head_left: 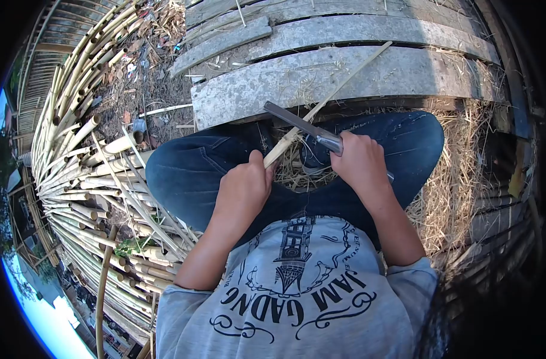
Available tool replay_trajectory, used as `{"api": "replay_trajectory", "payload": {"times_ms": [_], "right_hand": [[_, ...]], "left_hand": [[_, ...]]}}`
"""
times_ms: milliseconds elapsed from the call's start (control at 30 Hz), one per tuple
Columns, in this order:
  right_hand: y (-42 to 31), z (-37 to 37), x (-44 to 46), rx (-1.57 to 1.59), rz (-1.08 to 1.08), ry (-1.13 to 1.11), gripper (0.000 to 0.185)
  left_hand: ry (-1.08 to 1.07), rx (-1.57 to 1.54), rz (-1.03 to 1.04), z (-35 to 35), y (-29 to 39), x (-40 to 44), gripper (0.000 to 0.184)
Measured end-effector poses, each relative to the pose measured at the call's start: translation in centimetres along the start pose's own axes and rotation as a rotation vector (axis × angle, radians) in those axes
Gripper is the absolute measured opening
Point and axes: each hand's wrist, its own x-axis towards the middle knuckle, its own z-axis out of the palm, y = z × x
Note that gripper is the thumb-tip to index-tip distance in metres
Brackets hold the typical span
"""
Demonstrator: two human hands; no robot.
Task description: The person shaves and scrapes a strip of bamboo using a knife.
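Note:
My left hand (244,186) is closed around the near end of a pale bamboo strip (338,90). The strip slants away to the upper right, its far end over the grey planks. In my right hand (361,163) is the handle of a large knife (289,117), fingers wrapped round it. The blade points to the upper left and crosses the strip a little beyond my left hand, seeming to touch it. Both hands are above my lap, between my bent legs in dark jeans (195,158). Shavings (309,176) lie between my legs.
Weathered wooden planks (237,99) form a low platform in front, with a loose board (225,45) on them. Many cut bamboo poles (75,161) are piled at the left. Straw-like shavings (458,179) heap up at the right. Litter covers the ground at the upper left.

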Motion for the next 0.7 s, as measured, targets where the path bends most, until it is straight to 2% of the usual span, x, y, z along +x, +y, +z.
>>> {"api": "replay_trajectory", "payload": {"times_ms": [133, 200, 267, 333, 400, 467, 567, 600, 700], "right_hand": [[-1.0, -0.2, -0.2, 0.016, -0.053, -0.034, 0.017], [2.3, -1.0, 1.1, -0.074, 0.07, 0.075, 0.02], [4.2, -1.5, 1.5, -0.136, 0.101, 0.129, 0.019], [2.0, -1.8, 0.3, -0.114, 0.056, 0.08, 0.02], [-0.5, -0.5, -1.2, -0.07, -0.101, -0.032, 0.022], [-0.1, 0.8, -1.1, -0.039, -0.109, -0.063, 0.021], [3.1, 0.5, 0.8, -0.023, 0.053, 0.104, 0.017], [3.0, 0.2, 0.9, -0.054, 0.033, 0.089, 0.019], [0.2, 0.2, -0.8, -0.048, -0.058, 0.028, 0.024]], "left_hand": [[0.009, 0.037, 0.027, -0.3, 0.4, -0.7, 0.023], [0.013, 0.048, 0.011, -0.2, 0.2, -1.1, 0.022], [0.019, 0.037, 0.018, 0.7, 0.2, -1.2, 0.022], [0.017, 0.02, 0.029, 1.1, 0.5, -1.4, 0.022], [0.043, -0.006, 0.061, 0.8, 1.2, -0.8, 0.022], [0.026, -0.028, 0.059, 0.4, 0.7, -0.9, 0.024], [-0.017, -0.117, 0.037, 0.6, -0.4, -1.3, 0.027], [-0.037, -0.205, 0.037, 0.8, -0.6, -1.4, 0.028], [-0.045, -0.206, 0.016, 0.4, -0.1, -1.1, 0.031]]}}
